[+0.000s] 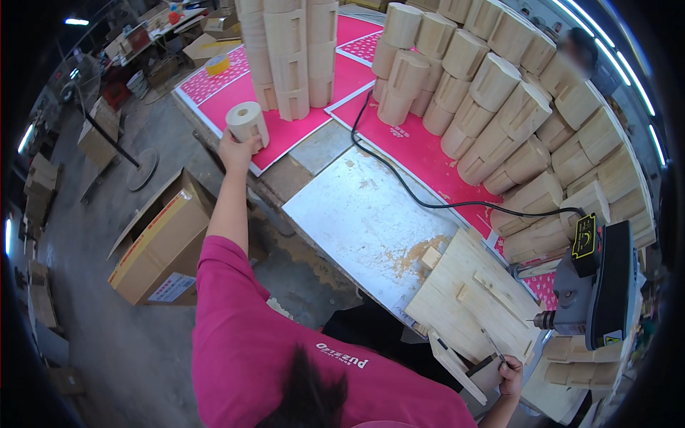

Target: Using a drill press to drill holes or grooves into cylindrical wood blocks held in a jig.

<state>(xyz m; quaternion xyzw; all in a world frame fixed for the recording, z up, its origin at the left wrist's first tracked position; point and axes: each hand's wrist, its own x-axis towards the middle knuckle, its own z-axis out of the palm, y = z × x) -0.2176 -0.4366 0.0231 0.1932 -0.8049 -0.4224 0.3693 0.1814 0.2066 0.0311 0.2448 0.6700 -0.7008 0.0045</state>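
My left hand (pixel 239 148) is closed around a pale wooden cylinder (pixel 247 120) with a round hole in its top end. The cylinder is upright at the left edge of a pink printed sheet (pixel 214 107); whether it rests there or hangs just above I cannot tell. Behind it rise tall stacks of similar wooden cylinders (pixel 289 57). At the lower right, my right hand (pixel 510 378) is closed on a thin, dark, stick-like tool (pixel 491 342) that points up over a wooden board (pixel 457 299). Its exact kind is too small to make out.
A drill press (pixel 592 285) stands at the right, its chuck facing the wooden board. A black cable (pixel 399 184) crosses the table. Many grooved wooden cylinders (pixel 492 82) are piled along the far right. Sawdust lies on the white board (pixel 357 207). A cardboard box (pixel 164 242) stands left on the floor.
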